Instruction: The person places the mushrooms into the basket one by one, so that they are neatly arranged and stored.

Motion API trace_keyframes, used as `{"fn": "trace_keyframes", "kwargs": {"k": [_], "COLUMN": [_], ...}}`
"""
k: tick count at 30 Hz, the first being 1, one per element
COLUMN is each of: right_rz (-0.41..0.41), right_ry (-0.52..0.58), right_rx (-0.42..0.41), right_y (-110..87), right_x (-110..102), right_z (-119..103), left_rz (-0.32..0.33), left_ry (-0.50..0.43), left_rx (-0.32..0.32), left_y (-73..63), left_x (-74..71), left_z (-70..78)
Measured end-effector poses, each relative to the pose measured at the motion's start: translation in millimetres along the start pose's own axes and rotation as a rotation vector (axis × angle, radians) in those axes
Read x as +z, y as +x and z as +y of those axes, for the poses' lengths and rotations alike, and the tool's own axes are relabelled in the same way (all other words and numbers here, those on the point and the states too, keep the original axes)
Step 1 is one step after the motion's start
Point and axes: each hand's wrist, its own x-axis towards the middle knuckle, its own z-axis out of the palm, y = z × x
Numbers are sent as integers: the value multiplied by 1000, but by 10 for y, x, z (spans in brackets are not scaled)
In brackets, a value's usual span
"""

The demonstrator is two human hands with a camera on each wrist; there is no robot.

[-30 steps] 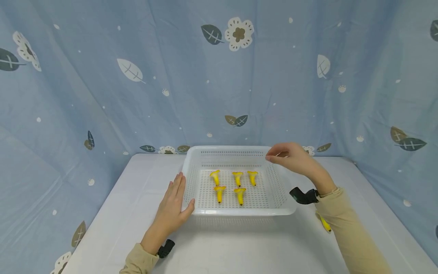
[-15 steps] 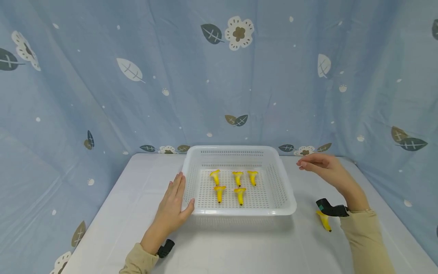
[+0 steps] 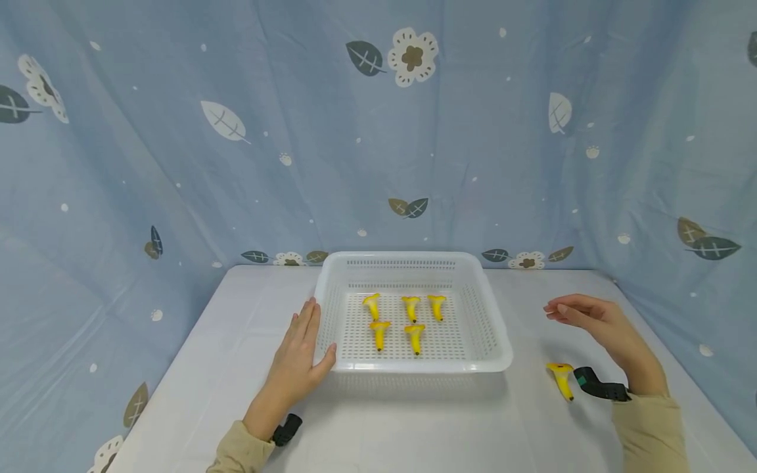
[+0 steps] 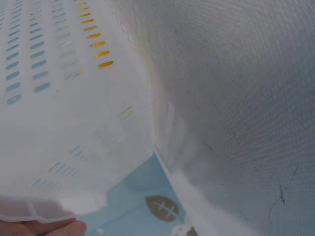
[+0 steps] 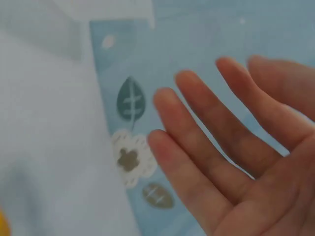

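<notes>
Inside a white plastic basket (image 3: 414,366) with a slotted floor lie several yellow trumpet-shaped mushrooms (image 3: 415,338), in two rough rows. My left hand (image 3: 298,358) rests along the basket's left rim, fingers straight and thumb spread over the front left corner. In the left wrist view its fingertips (image 4: 61,228) show at the rim beside the basket's slotted wall (image 4: 74,113). To the right of the basket, another yellow mushroom (image 3: 560,380) lies on the table. Above and behind it hovers my right hand (image 3: 603,328), fingers loosely bent; its bare palm (image 5: 275,196) shows in the right wrist view.
A white cloth covers the table (image 3: 414,427). Behind and at both sides hangs a blue curtain (image 3: 378,131) printed with leaves and flowers. Black wrist camera mounts (image 3: 600,384) sit at both wrists; the right one is close beside the loose mushroom.
From above the basket's back right corner, my right hand has moved right and toward me, uncovering the loose mushroom. The left hand, the basket and the mushrooms in it stay put.
</notes>
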Motion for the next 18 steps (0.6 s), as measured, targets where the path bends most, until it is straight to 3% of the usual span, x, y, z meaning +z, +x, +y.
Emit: {"fn": "trace_keyframes", "kwargs": {"k": [8,18], "right_rz": [-138,-394], "right_ry": [-22,141], "right_rx": [134,252], "right_y": [-167,-243], "right_x": [-54,-113], "right_z": [344,551], "left_rz": [5,11], "left_ry": [9,0], "left_rx": [10,5], "left_y": [5,-1], "left_x": [19,-2], "left_z": [-9,0]}}
